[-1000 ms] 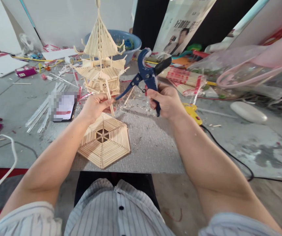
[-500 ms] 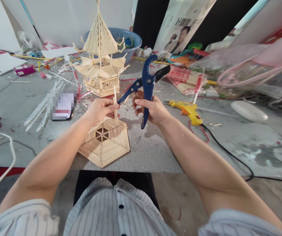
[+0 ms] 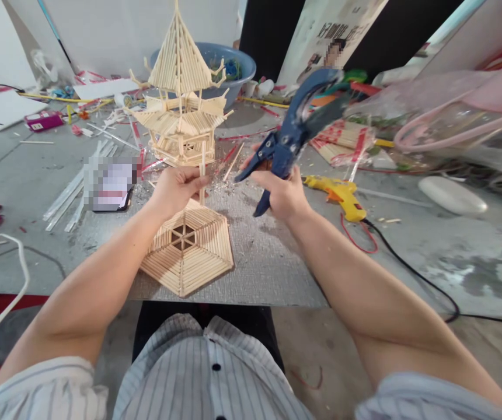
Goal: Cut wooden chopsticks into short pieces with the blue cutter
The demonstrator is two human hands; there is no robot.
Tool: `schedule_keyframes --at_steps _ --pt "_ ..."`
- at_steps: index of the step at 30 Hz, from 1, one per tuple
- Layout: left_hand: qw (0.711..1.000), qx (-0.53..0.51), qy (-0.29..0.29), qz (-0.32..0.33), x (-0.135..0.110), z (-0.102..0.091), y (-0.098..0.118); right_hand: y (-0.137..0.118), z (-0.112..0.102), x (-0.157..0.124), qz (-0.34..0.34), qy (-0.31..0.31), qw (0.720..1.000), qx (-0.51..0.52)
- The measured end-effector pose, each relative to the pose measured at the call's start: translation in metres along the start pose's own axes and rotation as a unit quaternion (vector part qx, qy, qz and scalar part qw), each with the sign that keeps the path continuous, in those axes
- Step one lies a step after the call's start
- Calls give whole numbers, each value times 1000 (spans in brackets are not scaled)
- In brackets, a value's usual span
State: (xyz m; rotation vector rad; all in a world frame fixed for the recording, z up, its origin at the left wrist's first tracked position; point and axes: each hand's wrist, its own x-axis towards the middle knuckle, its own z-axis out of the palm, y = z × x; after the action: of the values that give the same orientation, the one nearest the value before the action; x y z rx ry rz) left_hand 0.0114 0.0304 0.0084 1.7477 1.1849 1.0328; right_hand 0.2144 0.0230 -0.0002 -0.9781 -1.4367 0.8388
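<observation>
My left hand (image 3: 175, 188) pinches a thin wooden stick (image 3: 202, 169) and holds it upright over the far edge of a flat hexagonal stick panel (image 3: 187, 248) lying on the grey table (image 3: 268, 262). My right hand (image 3: 282, 192) grips the handles of a blue cutter (image 3: 292, 131), whose jaws point up and to the right, blurred by motion. Behind both hands stands a tall pagoda model (image 3: 181, 99) built from sticks.
A yellow glue gun (image 3: 336, 195) with a black cord lies right of my right hand. A phone (image 3: 111, 186) and loose sticks lie to the left. A blue basin (image 3: 229, 67), packs of sticks (image 3: 342, 140) and plastic bags crowd the back.
The right hand has swung the cutter up and to the right, away from the stick. The left hand keeps the stick upright at nearly the same spot.
</observation>
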Motion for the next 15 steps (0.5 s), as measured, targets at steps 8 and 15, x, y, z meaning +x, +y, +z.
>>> schedule_keyframes --at_steps 8,15 --pt "927 334 130 110 -5 -9 3 10 -3 0 -19 17 896 -443" --pt "902 396 135 108 -6 -7 1 14 4 -4 -4 -41 864 -502"
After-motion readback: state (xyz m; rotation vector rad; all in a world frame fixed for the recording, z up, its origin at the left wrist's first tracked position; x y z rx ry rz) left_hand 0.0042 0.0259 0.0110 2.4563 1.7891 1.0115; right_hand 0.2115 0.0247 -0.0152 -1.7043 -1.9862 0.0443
